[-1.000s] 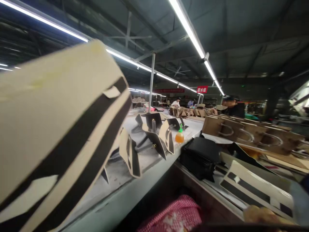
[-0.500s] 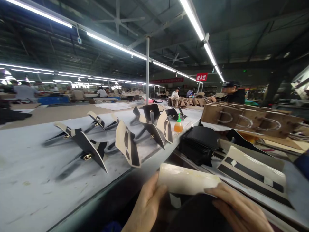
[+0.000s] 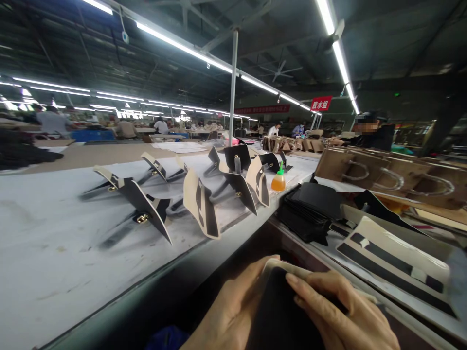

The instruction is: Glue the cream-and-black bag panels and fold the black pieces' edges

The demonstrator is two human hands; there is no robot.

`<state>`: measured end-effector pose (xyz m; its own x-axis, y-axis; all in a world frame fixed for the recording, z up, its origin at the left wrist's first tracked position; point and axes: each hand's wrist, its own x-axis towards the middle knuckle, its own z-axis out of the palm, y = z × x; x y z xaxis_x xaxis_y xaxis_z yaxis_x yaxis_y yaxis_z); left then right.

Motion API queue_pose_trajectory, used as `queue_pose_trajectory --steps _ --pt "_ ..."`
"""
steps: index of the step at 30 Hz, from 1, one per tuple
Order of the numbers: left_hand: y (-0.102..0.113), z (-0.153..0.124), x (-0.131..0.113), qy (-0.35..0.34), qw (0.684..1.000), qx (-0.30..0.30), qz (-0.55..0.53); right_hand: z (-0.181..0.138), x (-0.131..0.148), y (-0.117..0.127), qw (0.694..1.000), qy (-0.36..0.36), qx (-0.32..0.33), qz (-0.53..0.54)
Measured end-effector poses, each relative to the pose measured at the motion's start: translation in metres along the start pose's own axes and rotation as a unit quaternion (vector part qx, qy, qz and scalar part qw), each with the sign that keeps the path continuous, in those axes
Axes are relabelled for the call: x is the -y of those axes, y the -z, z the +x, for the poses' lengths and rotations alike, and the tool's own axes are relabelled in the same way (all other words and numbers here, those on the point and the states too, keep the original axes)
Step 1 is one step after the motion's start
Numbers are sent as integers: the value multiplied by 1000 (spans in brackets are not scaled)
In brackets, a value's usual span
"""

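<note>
In front of me is a black leather-like panel (image 3: 279, 311) with a cream backing edge, its dark face turned toward me. My left hand (image 3: 237, 304) is closed around its left side, with the fingers hidden behind it. On the upper edge, my right hand (image 3: 339, 301) pinches the panel, fingertips pressed against the black face. To the right lies a similar cream panel (image 3: 430, 257) with black strips and small white patches. Several curved black-and-cream panels (image 3: 200, 204) with metal clasps stand on the white table.
A bottle (image 3: 278, 182) of orange liquid with a green tip stands near the edge of the white table (image 3: 54, 262). Stacked black pieces (image 3: 310, 209) lie right of it. Brown bags (image 3: 383, 170) with wrapped handles line the right side. A person (image 3: 375, 131) is behind them.
The panel has turned from showing its cream underside to showing its black face. My right hand has moved to its upper edge, and the view has shifted slightly.
</note>
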<state>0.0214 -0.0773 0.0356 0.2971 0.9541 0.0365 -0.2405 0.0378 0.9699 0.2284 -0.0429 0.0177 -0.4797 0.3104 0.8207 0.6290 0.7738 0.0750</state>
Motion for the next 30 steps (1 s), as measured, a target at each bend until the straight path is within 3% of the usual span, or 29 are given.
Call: queue_pose_trajectory --steps 6,12,20,26,30 --pt "1 -3 6 -52 998 13 -21 -1 0 1 999 -7 17 -28" --pt "2 -5 9 -32 999 -4 -12 -2 -1 2 999 -10 19 -33" --pt "2 -4 1 -59 995 -13 84 -4 -1 1 1000 -18 7 -11" --pt "13 -8 14 -87 987 -21 132 -8 -6 0 999 -11 42 -13" --pt "22 -8 17 -96 976 26 193 -6 -9 2 998 5 57 -2"
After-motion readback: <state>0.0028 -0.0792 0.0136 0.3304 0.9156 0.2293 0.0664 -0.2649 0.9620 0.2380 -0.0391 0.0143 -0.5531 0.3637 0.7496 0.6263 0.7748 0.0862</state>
